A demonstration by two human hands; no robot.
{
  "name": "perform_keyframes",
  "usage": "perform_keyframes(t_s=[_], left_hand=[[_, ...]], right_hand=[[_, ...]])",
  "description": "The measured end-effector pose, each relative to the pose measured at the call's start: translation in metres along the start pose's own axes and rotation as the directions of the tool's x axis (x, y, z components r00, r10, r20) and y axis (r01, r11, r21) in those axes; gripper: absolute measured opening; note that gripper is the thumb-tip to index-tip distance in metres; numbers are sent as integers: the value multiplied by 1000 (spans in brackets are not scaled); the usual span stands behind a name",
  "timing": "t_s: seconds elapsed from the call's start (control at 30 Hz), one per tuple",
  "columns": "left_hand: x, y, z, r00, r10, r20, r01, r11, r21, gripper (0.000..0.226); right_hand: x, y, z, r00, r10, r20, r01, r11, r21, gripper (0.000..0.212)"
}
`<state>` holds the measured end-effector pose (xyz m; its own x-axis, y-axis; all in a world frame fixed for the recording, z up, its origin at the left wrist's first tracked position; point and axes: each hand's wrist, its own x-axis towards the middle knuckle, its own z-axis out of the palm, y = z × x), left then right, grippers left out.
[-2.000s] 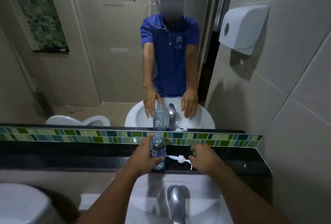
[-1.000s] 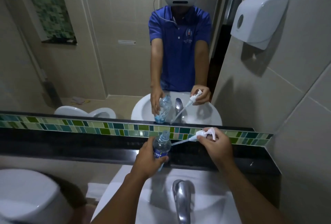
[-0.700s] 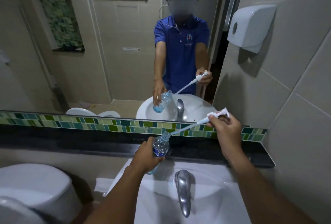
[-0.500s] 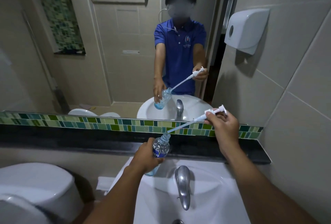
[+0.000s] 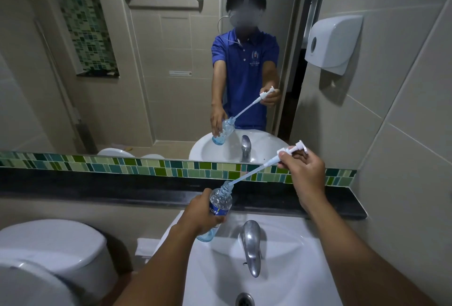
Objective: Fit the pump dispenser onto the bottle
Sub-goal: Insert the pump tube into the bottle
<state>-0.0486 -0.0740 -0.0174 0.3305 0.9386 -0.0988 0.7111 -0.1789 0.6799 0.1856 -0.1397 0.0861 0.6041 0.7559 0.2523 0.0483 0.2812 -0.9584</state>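
My left hand (image 5: 199, 215) grips a small clear plastic bottle (image 5: 219, 204) with a blue label, tilted so its open neck points up and to the right, above the left rim of the sink. My right hand (image 5: 304, 175) holds the white pump dispenser (image 5: 291, 151) by its head, up and to the right of the bottle. The dispenser's long thin tube (image 5: 247, 175) slants down to the left, and its tip sits at the bottle's mouth. The pump collar is well away from the neck.
A white sink (image 5: 288, 281) with a chrome tap (image 5: 250, 244) lies below my hands. A black ledge (image 5: 97, 190) and a green tile strip run under the mirror. A toilet (image 5: 49, 252) stands at the lower left. A white wall dispenser (image 5: 332, 41) hangs at the upper right.
Both hands took the bottle and pump off the black ledge. The bottle was tilted, the pump raised to the right, and the tube's tip brought to the bottle's mouth.
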Motion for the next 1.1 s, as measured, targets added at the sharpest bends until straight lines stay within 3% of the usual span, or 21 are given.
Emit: perform_keyframes(t_s=[0.17, 0.33, 0.53, 0.83, 1.1], left_hand=[[-7, 6, 1, 998, 60, -12, -60, 997, -38, 65], [-29, 12, 15, 992, 118, -40, -124, 963, -239, 67], [-60, 9, 39, 997, 77, -28, -82, 903, -422, 66], [-82, 8, 51, 1000, -4, 0, 4, 898, -440, 66], [-76, 15, 46, 998, 52, 20, -39, 907, -420, 65]], right_hand=[[-6, 5, 2, 995, 27, 96, -23, 999, -43, 13], [-34, 9, 9, 975, 67, 213, -29, 984, -178, 20], [-67, 23, 12, 965, 161, 206, -148, 986, -77, 29], [-87, 39, -1, 932, 265, 247, -251, 964, -85, 38], [-72, 42, -6, 955, 230, 185, -223, 973, -58, 30]])
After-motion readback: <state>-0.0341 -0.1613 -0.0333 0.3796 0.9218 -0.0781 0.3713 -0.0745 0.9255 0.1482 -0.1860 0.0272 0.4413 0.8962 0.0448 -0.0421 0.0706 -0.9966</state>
